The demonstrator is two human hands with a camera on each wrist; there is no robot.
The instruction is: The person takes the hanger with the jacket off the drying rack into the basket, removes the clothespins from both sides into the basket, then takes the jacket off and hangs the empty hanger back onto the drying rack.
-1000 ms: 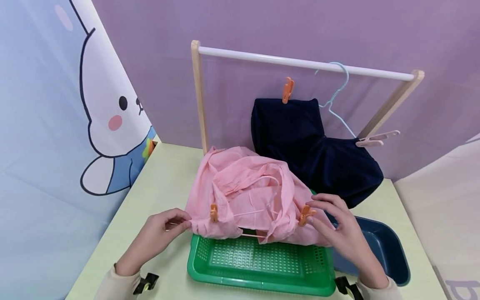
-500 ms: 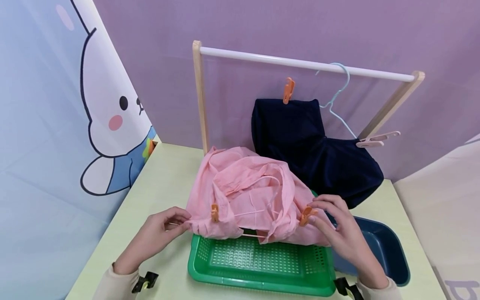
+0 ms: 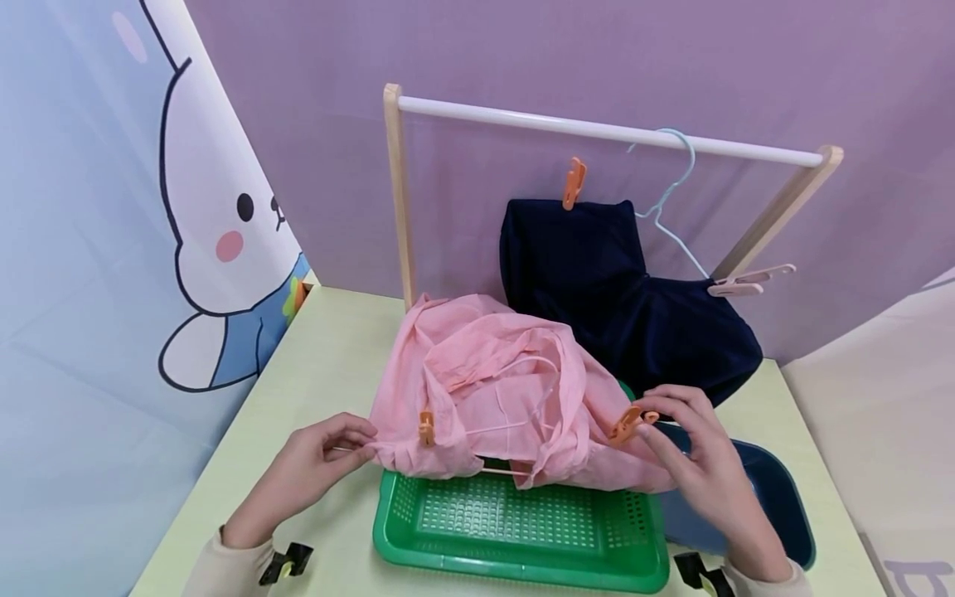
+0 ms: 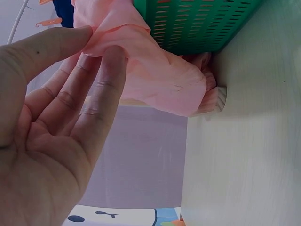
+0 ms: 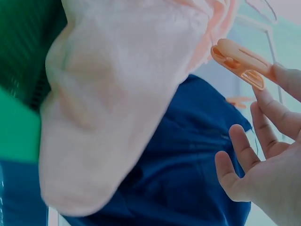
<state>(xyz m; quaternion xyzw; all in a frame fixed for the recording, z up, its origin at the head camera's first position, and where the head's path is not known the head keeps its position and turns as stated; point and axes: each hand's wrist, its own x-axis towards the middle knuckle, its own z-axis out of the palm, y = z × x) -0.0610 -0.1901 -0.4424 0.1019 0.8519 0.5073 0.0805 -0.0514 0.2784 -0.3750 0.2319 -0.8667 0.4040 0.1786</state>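
A pink garment (image 3: 477, 356) lies bunched over the back of the green basket (image 3: 515, 572), with a pink hanger (image 3: 496, 427) showing among its folds. My left hand (image 3: 313, 464) pinches the garment's left edge between thumb and fingertips, as the left wrist view also shows. An orange clothespin (image 3: 426, 429) stands on the garment near that side. Over at the right, my right hand (image 3: 701, 464) pinches a second orange clothespin (image 5: 242, 63) between thumb and index finger, its other fingers spread. This clothespin overlaps the garment's right part in the head view.
Behind is a rack with a white bar (image 3: 522, 122) and wooden posts. Dark navy clothing (image 3: 574, 265) hangs there on a light blue hanger (image 3: 675, 182), with an orange clothespin (image 3: 574, 183) and a pale pink one (image 3: 739, 288). A dark blue basin (image 3: 776, 489) stands beside the basket.
My right hand has shifted to the right, with its clothespin turned and carried the same way. The garment's right edge now reaches slightly farther right. My left hand keeps its place.
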